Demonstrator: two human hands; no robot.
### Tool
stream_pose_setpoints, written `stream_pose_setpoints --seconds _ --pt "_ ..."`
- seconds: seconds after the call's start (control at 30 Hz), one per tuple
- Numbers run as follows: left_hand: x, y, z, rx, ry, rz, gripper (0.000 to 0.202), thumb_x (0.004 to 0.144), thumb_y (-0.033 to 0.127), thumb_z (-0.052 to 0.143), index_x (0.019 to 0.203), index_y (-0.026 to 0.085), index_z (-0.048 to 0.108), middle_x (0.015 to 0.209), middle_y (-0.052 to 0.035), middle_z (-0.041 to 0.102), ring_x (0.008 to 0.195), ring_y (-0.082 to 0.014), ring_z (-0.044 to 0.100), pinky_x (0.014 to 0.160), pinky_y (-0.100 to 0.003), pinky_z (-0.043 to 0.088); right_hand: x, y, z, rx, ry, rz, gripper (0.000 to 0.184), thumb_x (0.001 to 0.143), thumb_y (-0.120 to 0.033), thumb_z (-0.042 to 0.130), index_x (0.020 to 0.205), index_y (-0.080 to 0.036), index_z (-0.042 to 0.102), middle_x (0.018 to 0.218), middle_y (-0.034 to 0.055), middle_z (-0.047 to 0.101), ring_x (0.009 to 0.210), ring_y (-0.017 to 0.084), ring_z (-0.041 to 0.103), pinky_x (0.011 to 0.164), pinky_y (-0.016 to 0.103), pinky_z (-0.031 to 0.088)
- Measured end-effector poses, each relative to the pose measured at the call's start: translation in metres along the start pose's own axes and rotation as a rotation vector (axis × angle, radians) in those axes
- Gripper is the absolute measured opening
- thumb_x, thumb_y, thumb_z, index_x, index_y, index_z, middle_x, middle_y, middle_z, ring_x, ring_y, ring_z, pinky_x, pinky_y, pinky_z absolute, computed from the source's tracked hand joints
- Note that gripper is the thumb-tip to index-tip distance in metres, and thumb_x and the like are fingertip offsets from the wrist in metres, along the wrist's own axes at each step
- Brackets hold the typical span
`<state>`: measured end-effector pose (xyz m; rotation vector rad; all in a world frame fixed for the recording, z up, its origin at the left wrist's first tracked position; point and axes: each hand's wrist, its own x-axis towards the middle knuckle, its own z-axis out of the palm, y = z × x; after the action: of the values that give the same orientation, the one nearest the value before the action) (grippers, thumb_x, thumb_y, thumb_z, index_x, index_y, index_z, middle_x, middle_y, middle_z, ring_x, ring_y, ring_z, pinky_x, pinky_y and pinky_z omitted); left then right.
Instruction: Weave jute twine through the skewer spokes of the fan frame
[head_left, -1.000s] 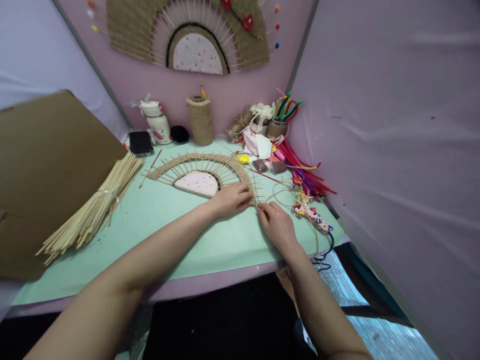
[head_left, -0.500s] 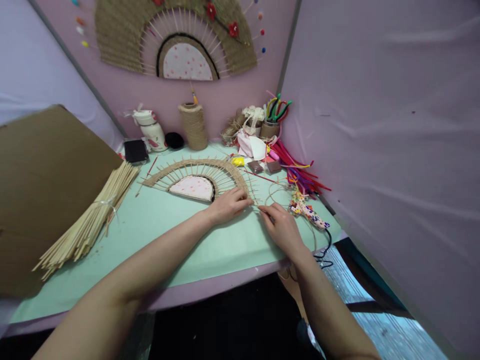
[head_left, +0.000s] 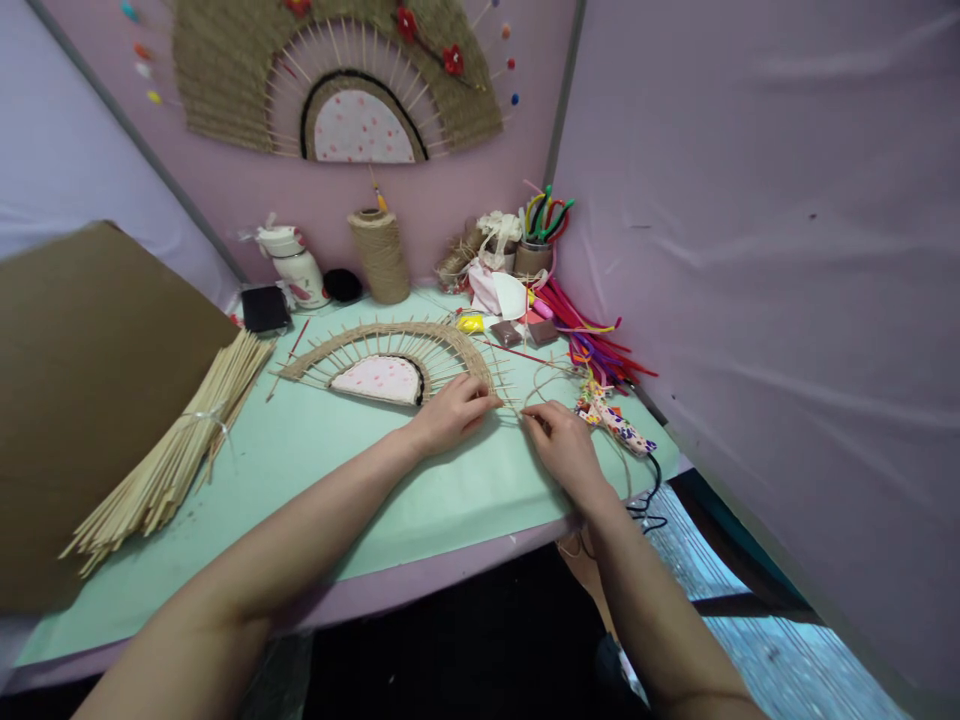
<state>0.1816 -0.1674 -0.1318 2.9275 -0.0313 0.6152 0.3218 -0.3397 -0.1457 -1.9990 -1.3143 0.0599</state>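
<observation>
On the table lies a half-round fan (head_left: 461, 345) of thin sticks, with a woven twine band and a pink-spotted white centre (head_left: 377, 379). My left hand (head_left: 452, 412) rests over its right end, fingers closed on the fan's edge and stick tips. Just to the right, my right hand (head_left: 561, 445) pinches a thin strand of twine (head_left: 537, 384), which loops loosely behind the fingers. A small gap separates the two hands' fingertips. The exact grip of the left fingertips is too small to make out.
A bundle of sticks (head_left: 176, 450) lies at left against a cardboard sheet (head_left: 97, 350). At the back stand a bottle (head_left: 298, 272) and a twine spool (head_left: 381, 258). A flower-patterned glue gun (head_left: 619, 425) with a cord and pipe cleaners (head_left: 589, 340) lie at right.
My right hand has shifted slightly away from my left, widening the gap between the fingertips. The left hand keeps its place on the fan. The whole view has moved slightly.
</observation>
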Motion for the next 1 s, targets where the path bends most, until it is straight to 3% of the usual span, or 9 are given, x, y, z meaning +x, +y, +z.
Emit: stream_pose_setpoints --seconds 0.3,0.57,0.83,1.0 --pt "-0.007 0.004 0.002 -0.064 0.067 -0.018 0.028 0.092 0.016 0.045 0.115 0.017 0.062 0.103 -0.0108 0.060 0.094 -0.0208 0.050 0.084 -0.035 0.044 -0.015 -0.040 0.015 0.040 -0.076 -0.194 0.023 0.096 -0.023 0.045 0.100 -0.019 0.067 0.090 0.0076 0.065 0.089 0.020 0.060 0.084 0.030 0.046" --pt "-0.026 0.012 -0.008 -0.124 0.018 -0.035 0.027 0.095 0.017 0.043 0.109 0.020 0.065 0.100 -0.0087 0.060 0.094 -0.0196 0.051 0.086 -0.034 0.044 -0.037 -0.033 0.009 0.044 -0.032 -0.156 0.018 0.093 -0.019 0.049 0.093 -0.018 0.066 0.083 0.0056 0.065 0.085 0.019 0.060 0.079 0.029 0.045" --pt "-0.031 0.012 0.000 -0.137 0.022 0.011 0.024 0.097 0.022 0.043 0.100 0.018 0.067 0.099 -0.0087 0.062 0.094 -0.0191 0.050 0.086 -0.033 0.043 -0.041 -0.041 0.024 0.030 -0.088 -0.260 0.020 0.095 -0.020 0.047 0.095 -0.017 0.066 0.084 0.0073 0.063 0.083 0.020 0.059 0.077 0.031 0.047" --pt "-0.032 0.013 -0.001 -0.136 0.021 -0.011 0.026 0.098 0.022 0.042 0.107 0.018 0.066 0.102 -0.0087 0.062 0.096 -0.0193 0.049 0.087 -0.033 0.042 -0.042 -0.041 0.027 0.069 -0.047 -0.245 0.019 0.095 -0.019 0.048 0.096 -0.017 0.066 0.083 0.0074 0.063 0.083 0.021 0.060 0.077 0.032 0.048"
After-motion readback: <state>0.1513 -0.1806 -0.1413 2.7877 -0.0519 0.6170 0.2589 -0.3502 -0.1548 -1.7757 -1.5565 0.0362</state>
